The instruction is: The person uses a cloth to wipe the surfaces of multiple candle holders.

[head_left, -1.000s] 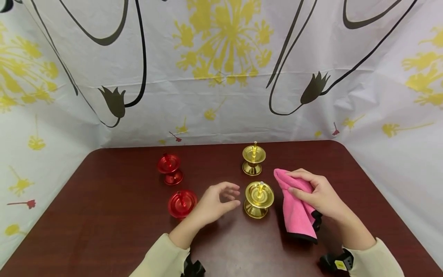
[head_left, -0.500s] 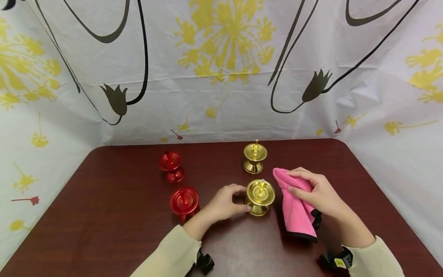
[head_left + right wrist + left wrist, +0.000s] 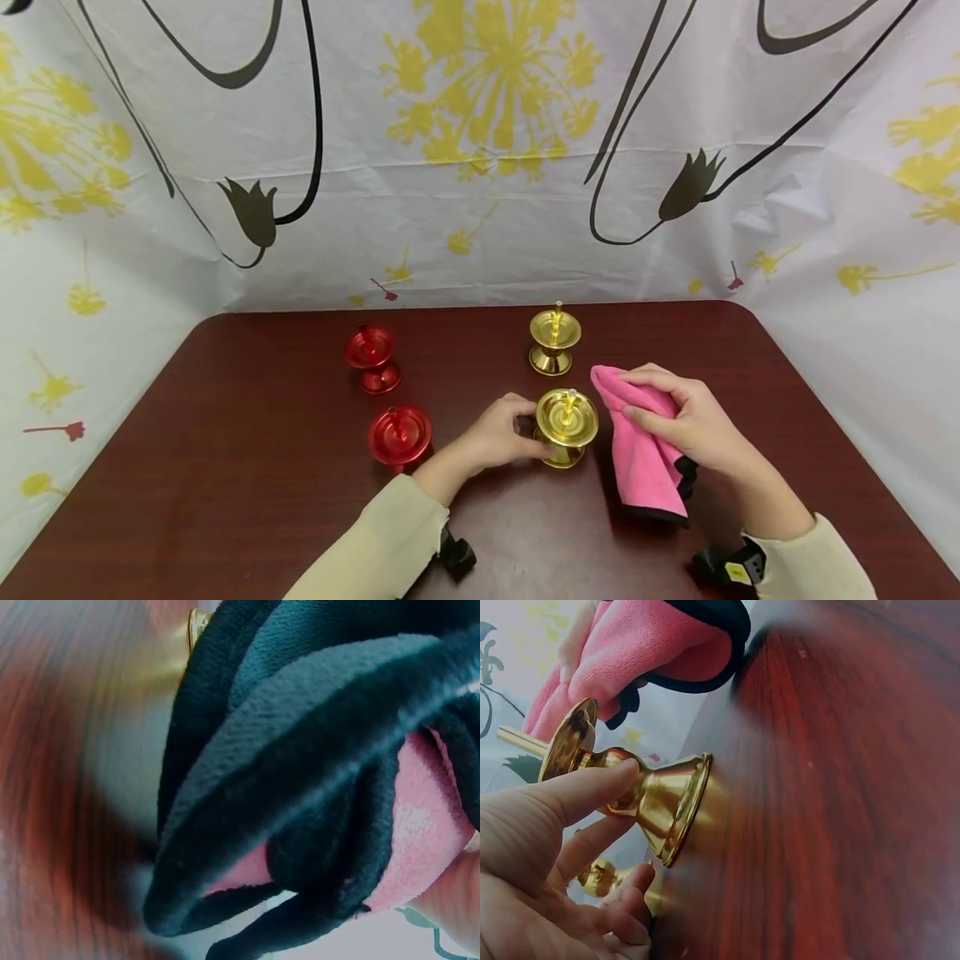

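My left hand (image 3: 495, 435) pinches the stem of the front gold oil lamp (image 3: 564, 425), thumb on the near side and a finger behind. In the left wrist view this lamp (image 3: 667, 799) has a flared foot, a shallow bowl and a thin upright tube; its foot is right at the tabletop. To its right, my right hand (image 3: 690, 421) grips a folded pink cloth (image 3: 637, 471) with black edging, thumb in front. Dark folds of the cloth (image 3: 300, 750) fill most of the right wrist view.
A second gold lamp (image 3: 551, 360) stands behind the first. On the left stand two red lamps of the same shape, a rear one (image 3: 378, 379) and a front one (image 3: 401, 450). The dark wooden table (image 3: 187, 467) ends at a white patterned curtain (image 3: 337, 275).
My left hand has moved right, from beside the front gold lamp to a pinch on its stem. The right hand and the pink cloth have stayed in place.
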The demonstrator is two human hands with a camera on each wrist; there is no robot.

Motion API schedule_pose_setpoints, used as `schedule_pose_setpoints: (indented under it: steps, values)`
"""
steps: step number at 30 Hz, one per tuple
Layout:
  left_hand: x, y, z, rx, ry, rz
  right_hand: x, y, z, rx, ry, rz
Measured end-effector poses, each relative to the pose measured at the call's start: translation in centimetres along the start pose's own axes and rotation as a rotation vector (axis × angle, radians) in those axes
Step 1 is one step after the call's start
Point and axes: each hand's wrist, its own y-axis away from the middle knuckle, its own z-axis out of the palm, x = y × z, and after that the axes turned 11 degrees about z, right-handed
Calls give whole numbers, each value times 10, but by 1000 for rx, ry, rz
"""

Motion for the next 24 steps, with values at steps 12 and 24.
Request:
schedule_pose_setpoints:
  steps: [12,24]
  values:
    - [1,-8,10,15,23,-47,-2,1,2,-16,-6,10]
    - [6,2,7,23,151,-25,0,1,3,-8,1,5]
